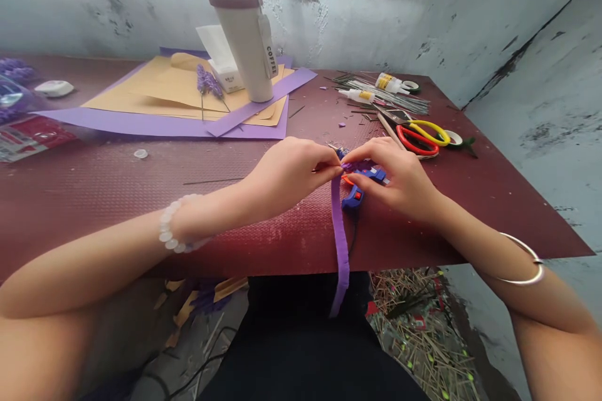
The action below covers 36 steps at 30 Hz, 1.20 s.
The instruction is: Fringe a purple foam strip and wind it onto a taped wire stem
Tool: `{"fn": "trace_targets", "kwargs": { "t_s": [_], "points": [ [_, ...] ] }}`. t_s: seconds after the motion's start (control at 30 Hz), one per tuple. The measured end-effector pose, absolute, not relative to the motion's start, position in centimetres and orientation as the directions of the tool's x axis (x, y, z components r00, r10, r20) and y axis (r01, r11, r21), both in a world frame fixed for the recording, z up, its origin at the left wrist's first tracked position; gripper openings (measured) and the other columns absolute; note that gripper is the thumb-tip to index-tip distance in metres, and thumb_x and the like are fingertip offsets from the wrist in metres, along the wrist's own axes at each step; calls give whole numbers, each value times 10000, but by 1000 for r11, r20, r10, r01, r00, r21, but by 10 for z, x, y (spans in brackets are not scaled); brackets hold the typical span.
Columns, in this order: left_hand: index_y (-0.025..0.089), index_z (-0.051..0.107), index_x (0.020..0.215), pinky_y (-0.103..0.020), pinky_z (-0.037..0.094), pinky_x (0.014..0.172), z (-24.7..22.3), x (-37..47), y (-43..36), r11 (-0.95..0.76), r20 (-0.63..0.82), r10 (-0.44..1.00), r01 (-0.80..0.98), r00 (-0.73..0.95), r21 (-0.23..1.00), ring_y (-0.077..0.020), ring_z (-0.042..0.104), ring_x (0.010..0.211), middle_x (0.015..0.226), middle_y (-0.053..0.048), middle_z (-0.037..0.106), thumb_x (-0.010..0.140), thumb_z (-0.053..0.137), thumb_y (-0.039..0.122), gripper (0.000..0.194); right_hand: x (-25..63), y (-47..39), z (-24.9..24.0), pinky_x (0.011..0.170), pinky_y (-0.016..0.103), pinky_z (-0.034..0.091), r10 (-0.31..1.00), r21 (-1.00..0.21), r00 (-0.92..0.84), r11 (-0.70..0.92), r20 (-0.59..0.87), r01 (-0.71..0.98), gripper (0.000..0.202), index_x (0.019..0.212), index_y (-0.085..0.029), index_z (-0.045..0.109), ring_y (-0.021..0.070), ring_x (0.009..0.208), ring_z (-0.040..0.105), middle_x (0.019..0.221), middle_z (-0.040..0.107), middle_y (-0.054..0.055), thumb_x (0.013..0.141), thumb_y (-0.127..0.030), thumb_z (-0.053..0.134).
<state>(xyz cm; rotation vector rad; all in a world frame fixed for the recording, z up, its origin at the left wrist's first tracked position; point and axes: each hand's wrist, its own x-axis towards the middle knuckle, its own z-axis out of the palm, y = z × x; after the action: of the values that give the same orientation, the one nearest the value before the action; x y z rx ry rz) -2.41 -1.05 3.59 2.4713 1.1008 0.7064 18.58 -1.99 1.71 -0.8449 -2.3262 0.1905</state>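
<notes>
A long purple paper strip [339, 232] hangs from my fingertips over the table's front edge. My left hand [294, 169] pinches its upper end between thumb and fingers. Close against it, my right hand [395, 172] has its fingertips on a small bunched purple piece [355, 166] at the top of the strip, partly hidden by the fingers. Just behind and below the fingers lies a blue glue gun [352, 199] with a red switch, its cord running toward the front edge.
Red-handled scissors [418, 144], glue bottles [390, 83] and thin wires [404, 102] lie at the back right. A coffee cup [244, 44] stands at the back on purple and tan paper sheets [160, 91], near two purple flower stems [207, 81]. Scraps litter the floor.
</notes>
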Motion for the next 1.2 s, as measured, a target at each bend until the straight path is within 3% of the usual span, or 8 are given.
{"fn": "trace_targets", "kwargs": {
  "t_s": [0.1, 0.37, 0.7, 0.87, 1.0, 1.2],
  "points": [
    [184, 752, 775, -250, 388, 603, 33, -24, -11, -650, 295, 754, 603, 587, 461, -119, 590, 613, 712, -30, 734, 861, 595, 243, 188, 184, -19, 17, 775, 359, 432, 645, -335, -572, 759, 506, 559, 99, 884, -202, 625, 190, 770, 611, 801, 702, 34, 933, -266, 568],
    [134, 732, 810, -228, 375, 552, 36, -24, -1, -518, 41, 728, 509, 685, 688, -91, 526, 582, 645, 7, 676, 822, 628, 250, 156, 180, -22, 17, 737, 333, 407, 714, -390, -551, 699, 432, 600, 123, 835, -189, 599, 185, 739, 587, 774, 690, 35, 928, -241, 538],
    [140, 716, 768, -242, 369, 579, 24, -19, -10, -560, 177, 799, 604, 575, 567, -99, 539, 588, 679, -8, 698, 830, 616, 198, 132, 177, -22, 14, 687, 306, 387, 764, -465, -510, 646, 396, 606, 112, 819, -180, 586, 165, 707, 576, 765, 683, 30, 913, -231, 553],
    [128, 718, 749, -238, 375, 576, 28, -19, -3, -447, 48, 784, 509, 619, 735, -89, 482, 571, 605, 23, 632, 796, 628, 209, 130, 179, -21, 11, 714, 318, 394, 674, -310, -546, 726, 498, 614, 92, 844, -193, 575, 178, 747, 572, 795, 679, 35, 925, -213, 537],
    [147, 749, 811, -250, 432, 645, 33, -23, 3, -299, -71, 739, 420, 670, 857, -113, 558, 664, 715, -5, 688, 773, 640, 255, 158, 182, -20, 9, 797, 356, 395, 515, -99, -594, 801, 618, 590, 86, 864, -205, 572, 179, 760, 557, 790, 664, 24, 942, -210, 535],
    [193, 777, 838, -256, 473, 719, 38, -33, 7, -264, -121, 685, 399, 718, 878, -150, 635, 783, 809, -33, 728, 839, 599, 374, 254, 186, -17, 8, 897, 406, 362, 379, 92, -657, 821, 651, 564, 145, 887, -259, 589, 167, 817, 552, 813, 662, -11, 992, -242, 490]
  ]
}}
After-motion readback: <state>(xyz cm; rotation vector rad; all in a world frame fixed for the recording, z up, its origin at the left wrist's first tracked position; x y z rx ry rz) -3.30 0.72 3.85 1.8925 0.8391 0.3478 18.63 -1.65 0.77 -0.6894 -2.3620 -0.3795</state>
